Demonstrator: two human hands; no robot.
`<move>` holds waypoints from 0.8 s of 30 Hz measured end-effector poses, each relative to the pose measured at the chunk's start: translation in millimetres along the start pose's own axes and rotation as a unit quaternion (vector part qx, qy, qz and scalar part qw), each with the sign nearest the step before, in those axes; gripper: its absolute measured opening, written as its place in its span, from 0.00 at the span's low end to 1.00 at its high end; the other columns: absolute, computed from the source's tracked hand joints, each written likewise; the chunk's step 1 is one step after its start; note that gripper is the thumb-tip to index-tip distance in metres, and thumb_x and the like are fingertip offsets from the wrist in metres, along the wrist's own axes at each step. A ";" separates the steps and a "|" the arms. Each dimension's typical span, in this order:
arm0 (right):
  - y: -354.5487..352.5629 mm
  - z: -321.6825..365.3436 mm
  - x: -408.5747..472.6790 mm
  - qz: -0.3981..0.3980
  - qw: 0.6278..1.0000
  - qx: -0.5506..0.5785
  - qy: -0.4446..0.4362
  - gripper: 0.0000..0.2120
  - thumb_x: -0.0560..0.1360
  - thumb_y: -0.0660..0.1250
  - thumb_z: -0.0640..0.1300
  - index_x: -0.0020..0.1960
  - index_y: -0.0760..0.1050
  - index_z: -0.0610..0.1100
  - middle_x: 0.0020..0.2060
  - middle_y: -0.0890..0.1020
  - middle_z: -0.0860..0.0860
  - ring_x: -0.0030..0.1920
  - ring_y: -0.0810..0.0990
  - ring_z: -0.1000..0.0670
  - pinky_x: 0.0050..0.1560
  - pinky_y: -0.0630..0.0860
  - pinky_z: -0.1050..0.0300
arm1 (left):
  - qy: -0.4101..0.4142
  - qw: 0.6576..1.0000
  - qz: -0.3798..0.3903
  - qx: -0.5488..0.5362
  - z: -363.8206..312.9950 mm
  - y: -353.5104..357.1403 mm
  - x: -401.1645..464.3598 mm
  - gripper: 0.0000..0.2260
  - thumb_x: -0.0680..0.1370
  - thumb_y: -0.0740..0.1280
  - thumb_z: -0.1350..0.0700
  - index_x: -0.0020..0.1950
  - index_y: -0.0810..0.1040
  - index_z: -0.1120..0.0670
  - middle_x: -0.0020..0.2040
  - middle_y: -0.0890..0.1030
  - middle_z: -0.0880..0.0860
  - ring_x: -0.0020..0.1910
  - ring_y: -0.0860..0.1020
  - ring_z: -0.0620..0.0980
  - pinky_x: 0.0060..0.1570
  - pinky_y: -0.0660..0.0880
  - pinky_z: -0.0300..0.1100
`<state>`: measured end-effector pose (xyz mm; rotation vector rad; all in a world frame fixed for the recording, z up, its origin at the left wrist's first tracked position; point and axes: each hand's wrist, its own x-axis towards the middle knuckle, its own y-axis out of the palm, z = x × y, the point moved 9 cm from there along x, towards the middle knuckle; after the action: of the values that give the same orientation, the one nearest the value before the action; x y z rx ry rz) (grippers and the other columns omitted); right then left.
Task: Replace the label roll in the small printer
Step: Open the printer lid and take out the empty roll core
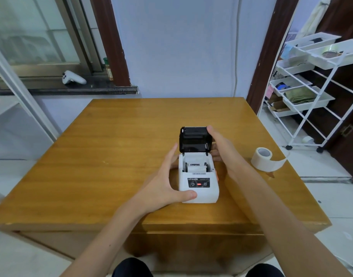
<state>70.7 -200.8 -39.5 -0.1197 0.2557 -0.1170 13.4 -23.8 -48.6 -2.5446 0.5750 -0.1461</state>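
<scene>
- Wooden table [115, 136] fills the middle of the view, set against a pale wall; a window sill with a white controller [73, 77] lies far left and a white wire rack [315, 92] of trays stands far right.
- Near the middle of the table sits the small white printer [198, 185], its black lid [194, 139] swung up and back, nearly upright, so the roll bay is open.
- Inside the bay a small roll [195, 168] lies between two guides; how much paper is left on it cannot be told.
- On the right, well apart from the printer, a fuller label roll [261, 157] lies on the table with a loose tail curling away to the right.
- Left hand [167, 182] cups the printer's left side, fingers spread, thumb pressed on the near left corner.
- Right hand [223, 148] reaches along the right side, thumb tip touching the lid's upper right edge; its other fingers are hidden behind the body, so their hold cannot be told.
- Judging by looks, the printer is light, rigid plastic, smooth enough to slide, so bracing its sides is wise.
- Hinged lid seems the weak part; it should not be forced back.
- Paper rolls are light and easily unwound or creased; each is best pinched by its flat ends, not by the loose tail.
</scene>
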 end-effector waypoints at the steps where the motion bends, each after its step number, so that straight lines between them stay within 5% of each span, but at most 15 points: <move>1: -0.3 -0.3 0.0 0.001 1.000 -0.004 0.001 0.29 0.72 0.58 0.70 0.58 0.78 0.49 0.49 0.85 0.47 0.52 0.83 0.45 0.61 0.76 0.45 | 0.000 1.000 0.000 0.002 0.0 -0.1 -0.1 0.55 0.65 0.80 0.42 0.73 0.39 0.25 0.68 0.63 0.21 0.70 0.62 0.25 0.67 0.59 0.35; 6: -5.2 0.3 -8.0 -0.015 0.999 0.017 -0.026 0.30 0.72 0.56 0.71 0.59 0.77 0.49 0.51 0.84 0.48 0.51 0.83 0.47 0.58 0.78 0.45 | -0.001 1.000 -0.006 0.004 -1.5 -0.8 0.0 0.53 0.63 0.79 0.40 0.69 0.40 0.20 0.73 0.64 0.26 0.72 0.62 0.28 0.71 0.60 0.41; 11: -31.8 17.4 -46.4 -0.137 0.972 -0.012 -0.190 0.07 0.77 0.65 0.50 0.48 0.78 0.47 0.39 0.80 0.56 0.38 0.75 0.59 0.44 0.73 0.59 | 0.000 1.000 -0.010 0.006 -2.2 -1.4 -0.5 0.53 0.63 0.79 0.41 0.67 0.40 0.18 0.72 0.64 0.26 0.72 0.62 0.27 0.70 0.60 0.40; 15: -7.0 18.4 -47.4 -0.005 0.975 -0.129 -0.182 0.04 0.76 0.68 0.44 0.46 0.82 0.47 0.37 0.83 0.53 0.31 0.79 0.52 0.31 0.78 0.61 | -0.002 1.000 -0.008 0.000 -1.2 -0.9 -0.1 0.53 0.63 0.79 0.40 0.68 0.40 0.19 0.73 0.64 0.28 0.72 0.63 0.28 0.70 0.60 0.39; 17: 1.5 19.6 -44.1 0.043 0.968 -0.174 -0.178 0.05 0.75 0.70 0.42 0.49 0.83 0.45 0.33 0.81 0.58 0.25 0.77 0.58 0.25 0.74 0.66 | -0.002 1.000 -0.010 0.003 -1.1 -0.8 -0.2 0.53 0.63 0.79 0.40 0.69 0.40 0.19 0.74 0.65 0.30 0.72 0.63 0.29 0.70 0.61 0.40; 20: 14.1 18.7 -39.1 0.112 0.955 -0.220 -0.165 0.07 0.74 0.71 0.42 0.51 0.84 0.44 0.39 0.85 0.55 0.30 0.79 0.60 0.31 0.78 0.62 | -0.002 1.000 -0.009 0.014 -0.6 -0.6 -0.5 0.54 0.63 0.79 0.40 0.69 0.39 0.20 0.72 0.64 0.26 0.71 0.62 0.27 0.68 0.61 0.37; 24: 23.0 19.5 -33.2 0.171 0.938 -0.266 -0.141 0.06 0.72 0.74 0.44 0.48 0.85 0.45 0.42 0.87 0.49 0.46 0.84 0.46 0.50 0.81 0.45 | 0.000 1.000 -0.009 0.022 1.7 -0.9 0.1 0.55 0.65 0.80 0.43 0.72 0.39 0.24 0.65 0.62 0.17 0.69 0.61 0.22 0.62 0.60 0.28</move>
<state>46.1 -171.8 -15.7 -0.6233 0.0128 0.3205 14.1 -22.4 -49.6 -2.5080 0.5423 -0.1650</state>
